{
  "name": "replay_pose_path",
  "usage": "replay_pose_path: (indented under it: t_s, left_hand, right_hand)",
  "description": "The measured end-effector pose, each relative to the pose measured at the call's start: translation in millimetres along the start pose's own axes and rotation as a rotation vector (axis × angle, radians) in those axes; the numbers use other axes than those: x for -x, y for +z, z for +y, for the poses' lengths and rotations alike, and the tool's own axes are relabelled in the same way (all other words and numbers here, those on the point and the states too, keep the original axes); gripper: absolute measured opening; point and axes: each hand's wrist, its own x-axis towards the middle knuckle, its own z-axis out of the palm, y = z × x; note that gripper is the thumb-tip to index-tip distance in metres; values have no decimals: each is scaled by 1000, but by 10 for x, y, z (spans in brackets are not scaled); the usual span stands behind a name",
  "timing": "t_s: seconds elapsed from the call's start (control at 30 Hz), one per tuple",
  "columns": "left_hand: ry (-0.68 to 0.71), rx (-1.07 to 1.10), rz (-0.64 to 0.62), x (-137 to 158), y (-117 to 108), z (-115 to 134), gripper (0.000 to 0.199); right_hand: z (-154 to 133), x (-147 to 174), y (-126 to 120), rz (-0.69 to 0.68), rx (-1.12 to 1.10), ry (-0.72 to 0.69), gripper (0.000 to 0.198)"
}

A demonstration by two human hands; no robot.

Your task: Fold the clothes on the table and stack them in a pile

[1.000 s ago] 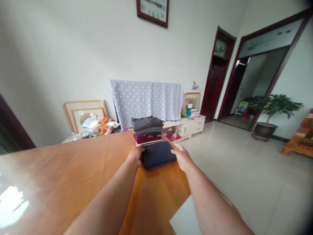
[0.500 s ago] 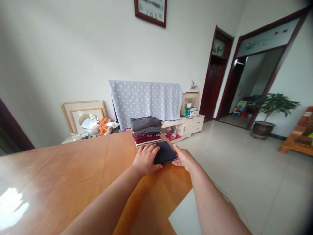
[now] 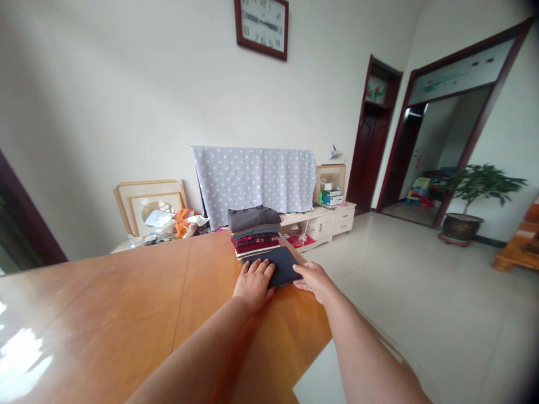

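Note:
A dark navy folded garment (image 3: 283,264) lies at the right end of the wooden table, just in front of a stack of folded clothes (image 3: 254,217). My left hand (image 3: 254,283) rests over its left side, fingers on top and thumb down at the near edge. At the right edge, my right hand (image 3: 314,279) pinches the cloth with the thumb above; its other fingers are partly hidden below. The stack has dark grey cloth on top, with blue-grey, dark red and white layers beneath.
The wooden table (image 3: 138,286) stretches left. A pale sheet or panel (image 3: 322,373) shows by my right forearm. Beyond are a white cabinet (image 3: 324,224), a polka-dot cover (image 3: 256,179), picture frames (image 3: 149,191) and a potted plant (image 3: 463,224) on the floor.
More of the navy garment shows on the left, beyond my left fingertips. My right hand has shifted slightly left along its edge. The view has tilted up a little.

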Motion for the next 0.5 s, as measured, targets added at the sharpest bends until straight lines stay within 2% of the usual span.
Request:
replay_pose_path:
  t_s: [0.27, 0.5]
  left_hand:
    - [-31, 48, -10, -210, -14, -134, 57]
    - [-78, 187, 14, -199, -23, -132, 59]
  right_hand:
    - [81, -129, 113, 72, -60, -121, 29]
    - [43, -128, 65, 128, 19, -102, 27]
